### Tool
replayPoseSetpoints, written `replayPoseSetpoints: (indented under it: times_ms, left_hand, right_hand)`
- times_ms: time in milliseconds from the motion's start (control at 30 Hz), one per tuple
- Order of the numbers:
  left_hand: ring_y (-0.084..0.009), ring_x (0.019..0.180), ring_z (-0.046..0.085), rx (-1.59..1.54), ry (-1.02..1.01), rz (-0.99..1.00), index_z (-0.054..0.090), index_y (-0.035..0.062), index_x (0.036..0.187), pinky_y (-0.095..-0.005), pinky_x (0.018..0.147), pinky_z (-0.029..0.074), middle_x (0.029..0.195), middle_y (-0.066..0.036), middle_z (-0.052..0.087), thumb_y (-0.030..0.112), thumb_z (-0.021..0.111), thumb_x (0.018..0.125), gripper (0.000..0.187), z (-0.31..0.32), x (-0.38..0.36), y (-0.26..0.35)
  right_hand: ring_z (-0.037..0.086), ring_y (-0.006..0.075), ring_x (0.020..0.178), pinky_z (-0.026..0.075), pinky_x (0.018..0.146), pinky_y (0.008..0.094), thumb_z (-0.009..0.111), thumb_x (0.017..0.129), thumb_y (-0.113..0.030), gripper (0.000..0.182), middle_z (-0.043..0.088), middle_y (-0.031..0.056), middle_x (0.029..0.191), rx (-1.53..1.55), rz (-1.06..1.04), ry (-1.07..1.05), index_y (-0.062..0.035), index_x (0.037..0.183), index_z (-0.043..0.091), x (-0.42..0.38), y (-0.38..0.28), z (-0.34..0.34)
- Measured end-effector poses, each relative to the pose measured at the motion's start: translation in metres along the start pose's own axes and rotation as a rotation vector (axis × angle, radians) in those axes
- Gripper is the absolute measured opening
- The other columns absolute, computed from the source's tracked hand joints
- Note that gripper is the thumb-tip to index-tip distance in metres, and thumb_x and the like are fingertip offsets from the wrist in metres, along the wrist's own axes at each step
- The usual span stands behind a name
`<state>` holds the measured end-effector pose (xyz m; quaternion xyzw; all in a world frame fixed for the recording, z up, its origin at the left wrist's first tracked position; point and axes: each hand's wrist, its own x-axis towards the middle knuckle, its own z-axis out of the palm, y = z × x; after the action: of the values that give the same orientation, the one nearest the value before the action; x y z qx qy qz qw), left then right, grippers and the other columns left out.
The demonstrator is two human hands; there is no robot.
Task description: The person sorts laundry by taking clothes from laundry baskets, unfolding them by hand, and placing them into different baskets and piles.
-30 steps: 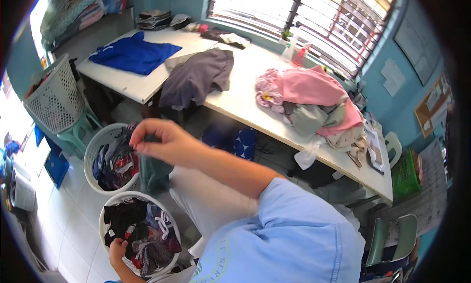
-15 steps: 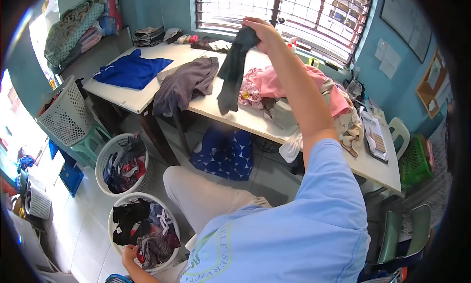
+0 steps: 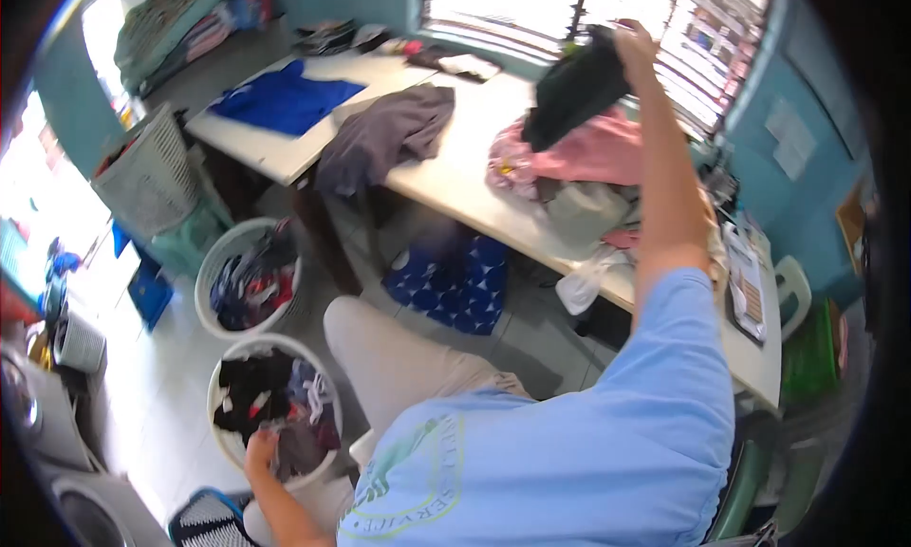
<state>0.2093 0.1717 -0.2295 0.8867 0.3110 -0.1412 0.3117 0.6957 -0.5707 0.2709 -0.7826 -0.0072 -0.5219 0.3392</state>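
My right hand [image 3: 638, 54] is raised in front of the window, closed on a dark green-black garment [image 3: 581, 90]. The cloth swings out to the left over the table; its exact kind does not show. My left hand [image 3: 263, 447] is down at the near white laundry basket [image 3: 218, 430], its fingers closed on a grey garment [image 3: 302, 450] there. Black clothes [image 3: 254, 388] and other dark pieces fill the same basket. Below the dark garment, a pink cloth [image 3: 598, 148] lies heaped on the table [image 3: 474, 182] with other clothes.
A blue shirt [image 3: 285, 99] and a grey-brown garment [image 3: 389, 134] lie on the tables. Behind the near basket stands another full laundry basket [image 3: 204, 296]. A blue patterned bag [image 3: 451, 286] sits under the table. At left, a white basket [image 3: 147, 186] rests on a green stool.
My right hand has risen, and the dark garment has swung from hanging down to a sideways slant. My left hand has shifted up slightly at the basket. The view has tilted.
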Motion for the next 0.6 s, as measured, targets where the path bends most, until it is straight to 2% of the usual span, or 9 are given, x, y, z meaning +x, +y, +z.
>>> replayPoseSetpoints:
  times_ms: [33,67,167,267,367,400,467,533,600]
  left_hand:
    - [-0.0309,0.089,0.065,-0.144,0.008,0.093,0.066,-0.0005,0.098,-0.0399,0.078,0.049,0.089,-0.019,0.068,0.024,0.066,0.079,0.031,0.021,0.027,-0.037]
    - [-0.0339,0.093,0.064,-0.04,0.06,0.056,0.065,-0.0012,0.101,-0.042,0.081,0.048,0.093,-0.021,0.067,0.026,0.067,0.078,0.036,0.028,0.03,-0.038]
    - [-0.0372,0.123,0.046,0.054,0.175,-0.11,0.04,-0.0009,0.134,-0.0428,0.101,0.04,0.13,-0.024,0.05,0.037,0.075,0.07,0.083,0.06,0.023,-0.029]
    - [-0.0439,0.117,0.049,-0.074,0.144,-0.018,0.03,0.0184,0.143,-0.0427,0.098,0.043,0.136,-0.032,0.037,0.032,0.086,0.056,0.105,0.074,-0.001,0.01]
    - [-0.0448,0.1,0.059,0.221,0.128,-0.233,0.055,0.0144,0.12,-0.0466,0.091,0.048,0.128,-0.029,0.041,0.026,0.079,0.063,0.064,0.095,-0.015,0.033]
    - [-0.0425,0.102,0.06,0.266,0.129,-0.272,0.059,0.0128,0.113,-0.0461,0.089,0.05,0.128,-0.027,0.042,0.025,0.073,0.071,0.046,0.095,-0.021,0.038]
    - [-0.0384,0.108,0.058,0.306,0.011,-0.451,0.059,0.0071,0.118,-0.0431,0.088,0.05,0.131,-0.021,0.043,0.023,0.063,0.081,0.041,0.086,-0.023,0.045]
    - [-0.0353,0.112,0.056,0.187,0.047,-0.638,0.058,0.0043,0.12,-0.0422,0.09,0.049,0.133,-0.018,0.042,0.02,0.061,0.083,0.041,0.082,-0.021,0.03]
    - [-0.0342,0.111,0.056,0.147,0.129,-0.758,0.06,0.0047,0.117,-0.0415,0.091,0.049,0.133,-0.016,0.043,0.018,0.061,0.083,0.037,0.069,-0.03,0.031]
  right_hand:
    - [0.063,0.028,0.088,0.051,0.077,0.0352,0.063,0.08,-0.034,0.052,0.065,0.0202,0.101,-0.107,0.254,-0.145,-0.0034,0.122,0.058,-0.019,-0.024,-0.011]
    - [0.055,0.0358,0.111,0.045,0.093,0.0419,0.061,0.081,-0.048,0.071,0.049,0.0307,0.127,-0.308,0.325,-0.273,-0.0058,0.135,0.045,-0.005,0.031,0.001]
    - [0.027,0.0483,0.133,0.024,0.109,0.0509,0.061,0.082,-0.051,0.071,0.029,0.034,0.141,-0.579,-0.19,-0.434,-0.0111,0.137,0.041,-0.061,0.061,0.042]
    - [0.023,0.0466,0.134,0.025,0.108,0.0521,0.068,0.082,-0.033,0.061,0.023,0.0335,0.144,-0.15,-0.621,-0.392,-0.0073,0.132,0.044,-0.196,-0.055,0.06]
    - [0.025,0.0445,0.135,0.025,0.109,0.0477,0.073,0.076,-0.025,0.064,0.025,0.0268,0.146,0.059,-0.624,-0.904,-0.0115,0.132,0.045,-0.334,-0.119,0.07]
    - [0.02,0.0437,0.137,0.024,0.109,0.0523,0.074,0.074,-0.025,0.07,0.02,0.0249,0.149,0.115,-0.748,-1.258,-0.0129,0.135,0.043,-0.362,-0.139,0.075]
    - [0.008,0.045,0.14,0.018,0.105,0.0635,0.073,0.076,-0.036,0.078,0.001,0.0244,0.153,0.04,-0.597,-1.798,-0.0205,0.143,0.035,-0.433,-0.15,0.087]
    - [0.005,0.0475,0.14,0.018,0.106,0.0627,0.07,0.08,-0.041,0.079,-0.003,0.0233,0.154,0.243,-0.341,-1.965,-0.0223,0.145,0.03,-0.511,-0.136,0.123]
    - [0.014,0.0498,0.137,0.025,0.103,0.0631,0.07,0.078,-0.041,0.077,0.002,0.0221,0.154,0.461,-0.211,-1.887,-0.025,0.144,0.033,-0.566,-0.134,0.147]
